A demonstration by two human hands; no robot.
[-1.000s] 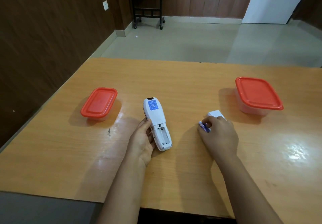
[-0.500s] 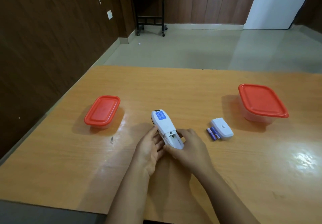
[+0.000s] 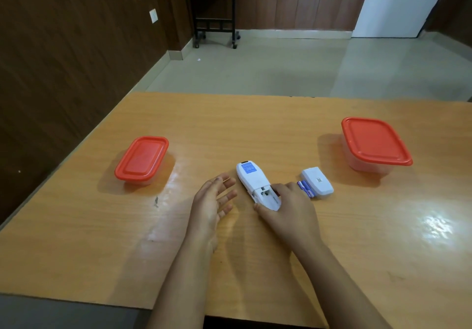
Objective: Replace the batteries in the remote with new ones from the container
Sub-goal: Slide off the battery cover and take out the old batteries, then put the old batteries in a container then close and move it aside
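A white remote (image 3: pixel 251 179) lies face down mid-table, its battery bay open and seemingly empty. My right hand (image 3: pixel 288 207) grips the remote's near end, thumb on one side and fingers on the other. My left hand (image 3: pixel 213 201) hovers just left of the remote with fingers spread, holding nothing. The white battery cover (image 3: pixel 317 182) lies to the right, with two blue batteries (image 3: pixel 305 188) touching its left side. A small red-lidded container (image 3: pixel 141 159) sits at the left and a larger one (image 3: pixel 375 144) at the right, both closed.
The wooden table (image 3: pixel 255 129) has its left edge close to a dark panelled wall. Beyond the far edge are a tiled floor and a black wheeled stand (image 3: pixel 213 11) against the back wall.
My right hand left the batteries beside the cover and took hold of the remote's near end. My left hand let go of the remote and drew back to its left, fingers spread.
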